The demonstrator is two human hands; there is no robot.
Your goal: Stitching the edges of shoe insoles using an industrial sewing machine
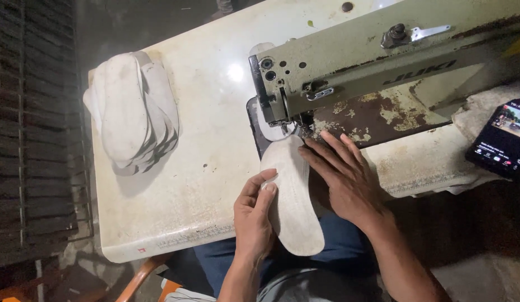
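Under the needle of the olive-green metal sewing machine [383, 56]: my left hand [253, 215] pinches the white fabric insole [293, 196]'s left edge; my right hand [341, 176] lies flat, grip open, pressing its right side.

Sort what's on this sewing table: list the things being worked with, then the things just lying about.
In use: insole piece, held by left hand and right hand; sewing machine.

Lying about: stack of white insoles; phone; table.

From my remote feed I've got two bare hands, left hand [253, 215] and right hand [345, 179], forearms uncovered with no sleeves, rings or watch showing. Lower down there's blue denim trousers [341, 240] and a grey shirt hem [305, 285].
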